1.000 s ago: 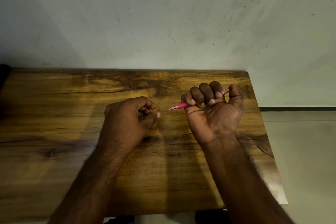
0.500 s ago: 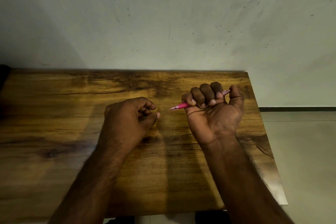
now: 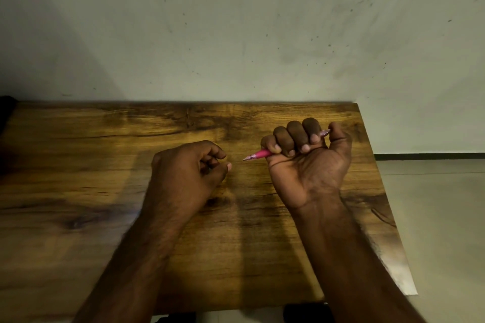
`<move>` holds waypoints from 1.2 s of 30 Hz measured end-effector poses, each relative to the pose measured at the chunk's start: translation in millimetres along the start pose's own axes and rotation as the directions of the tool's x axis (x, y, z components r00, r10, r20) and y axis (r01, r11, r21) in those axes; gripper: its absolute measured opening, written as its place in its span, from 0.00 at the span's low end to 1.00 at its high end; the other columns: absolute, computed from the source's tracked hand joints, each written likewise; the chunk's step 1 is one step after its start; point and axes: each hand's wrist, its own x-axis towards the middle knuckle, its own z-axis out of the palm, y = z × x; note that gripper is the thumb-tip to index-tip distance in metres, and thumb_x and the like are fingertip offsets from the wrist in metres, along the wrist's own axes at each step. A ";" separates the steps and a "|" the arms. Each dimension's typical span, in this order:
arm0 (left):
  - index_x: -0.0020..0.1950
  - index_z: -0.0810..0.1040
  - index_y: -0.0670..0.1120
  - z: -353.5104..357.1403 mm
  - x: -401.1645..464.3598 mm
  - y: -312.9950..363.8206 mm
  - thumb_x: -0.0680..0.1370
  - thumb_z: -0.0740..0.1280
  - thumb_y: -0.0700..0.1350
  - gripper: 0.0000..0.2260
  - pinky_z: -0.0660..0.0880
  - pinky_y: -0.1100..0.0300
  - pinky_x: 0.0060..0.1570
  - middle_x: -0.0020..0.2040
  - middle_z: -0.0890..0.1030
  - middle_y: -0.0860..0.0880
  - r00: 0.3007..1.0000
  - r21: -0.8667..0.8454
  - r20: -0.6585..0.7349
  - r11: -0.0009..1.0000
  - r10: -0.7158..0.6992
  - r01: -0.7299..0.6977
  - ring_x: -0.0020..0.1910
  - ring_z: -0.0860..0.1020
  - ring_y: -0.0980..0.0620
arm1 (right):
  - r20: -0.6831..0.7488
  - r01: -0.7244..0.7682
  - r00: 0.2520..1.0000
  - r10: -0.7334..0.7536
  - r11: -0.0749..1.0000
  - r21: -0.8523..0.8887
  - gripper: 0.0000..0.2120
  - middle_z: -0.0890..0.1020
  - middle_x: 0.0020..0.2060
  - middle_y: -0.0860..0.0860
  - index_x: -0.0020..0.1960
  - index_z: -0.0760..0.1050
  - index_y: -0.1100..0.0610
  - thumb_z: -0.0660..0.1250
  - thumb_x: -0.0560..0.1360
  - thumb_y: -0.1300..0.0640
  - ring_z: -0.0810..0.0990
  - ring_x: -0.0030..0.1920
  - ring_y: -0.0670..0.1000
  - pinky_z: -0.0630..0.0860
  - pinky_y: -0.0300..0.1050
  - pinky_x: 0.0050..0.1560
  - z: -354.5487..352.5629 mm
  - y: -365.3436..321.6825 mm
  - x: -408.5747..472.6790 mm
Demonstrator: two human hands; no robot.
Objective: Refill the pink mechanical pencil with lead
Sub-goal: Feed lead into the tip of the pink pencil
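Right hand [image 3: 308, 162] fists pink pencil [image 3: 258, 154]; left hand [image 3: 189, 168] curled, apparently empty.

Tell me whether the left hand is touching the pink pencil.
Apart. The head view shows bare wood between the left hand and the tip of the pink pencil.

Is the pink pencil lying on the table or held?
Held: the right hand is fisted round the pink pencil, tip pointing left above the table.

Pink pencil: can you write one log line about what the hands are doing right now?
right hand: grips pink pencil, tip pointing left | left hand: loosely curled, lead not visible | wooden table: under both
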 end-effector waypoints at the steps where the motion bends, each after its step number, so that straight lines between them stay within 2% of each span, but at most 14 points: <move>1: 0.48 0.85 0.57 0.1 -0.1 -0.1 0.72 0.78 0.53 0.07 0.83 0.50 0.52 0.38 0.83 0.60 1.000 0.000 0.000 1.000 0.001 -0.001 0.40 0.81 0.64 | -0.002 0.000 1.000 0.000 1.000 -0.001 0.22 0.61 0.25 0.48 0.32 0.62 0.54 0.52 0.79 0.42 0.57 0.28 0.49 0.60 0.45 0.35 0.0 -0.2 0.4; 13: 0.47 0.84 0.59 -0.7 0.5 0.6 0.71 0.77 0.56 0.07 0.81 0.45 0.55 0.39 0.83 0.65 1.000 -0.008 0.002 1.000 0.006 -0.006 0.42 0.80 0.66 | 0.031 -0.015 0.999 0.015 1.000 0.000 0.21 0.61 0.26 0.49 0.33 0.62 0.54 0.53 0.77 0.40 0.58 0.29 0.49 0.60 0.46 0.36 -1.5 0.9 0.6; 16: 0.48 0.84 0.59 -0.9 0.1 0.9 0.71 0.77 0.56 0.07 0.81 0.46 0.55 0.38 0.83 0.63 1.000 -0.007 0.001 1.000 0.010 -0.010 0.42 0.80 0.67 | 0.025 0.001 1.000 0.000 1.000 -0.012 0.20 0.61 0.25 0.48 0.32 0.62 0.54 0.53 0.77 0.43 0.57 0.29 0.49 0.60 0.45 0.36 -0.5 0.0 0.9; 22: 0.48 0.84 0.58 -0.6 0.2 1.7 0.71 0.76 0.56 0.08 0.81 0.47 0.54 0.38 0.83 0.62 1.000 0.010 0.001 1.000 0.011 -0.011 0.41 0.80 0.66 | 0.050 -0.021 0.999 0.022 1.000 -0.013 0.20 0.62 0.26 0.48 0.34 0.63 0.54 0.55 0.76 0.40 0.57 0.30 0.49 0.60 0.46 0.36 -2.8 1.2 0.5; 29: 0.49 0.84 0.58 -1.0 0.1 1.5 0.72 0.77 0.55 0.07 0.82 0.49 0.53 0.38 0.83 0.62 1.000 0.026 0.000 1.000 0.012 -0.012 0.41 0.80 0.66 | 0.022 -0.001 1.000 0.002 1.000 -0.017 0.18 0.62 0.25 0.48 0.33 0.62 0.54 0.55 0.75 0.43 0.57 0.29 0.49 0.60 0.45 0.36 -0.9 0.2 0.3; 32: 0.48 0.84 0.58 -0.6 0.2 1.4 0.72 0.77 0.54 0.07 0.82 0.50 0.52 0.38 0.82 0.62 1.000 0.023 -0.002 1.000 0.016 -0.016 0.42 0.80 0.67 | 0.023 -0.019 1.000 0.019 1.000 -0.007 0.21 0.62 0.26 0.48 0.33 0.63 0.54 0.53 0.77 0.40 0.57 0.30 0.49 0.60 0.45 0.35 -1.2 1.3 -0.1; 36: 0.48 0.85 0.57 0.0 0.0 -0.7 0.72 0.77 0.54 0.07 0.82 0.50 0.52 0.38 0.83 0.61 1.000 0.016 -0.002 1.000 0.019 -0.019 0.43 0.80 0.67 | -0.003 -0.002 1.000 0.002 1.000 -0.024 0.22 0.61 0.25 0.48 0.32 0.62 0.54 0.50 0.80 0.42 0.57 0.29 0.49 0.61 0.44 0.35 -0.1 0.4 0.1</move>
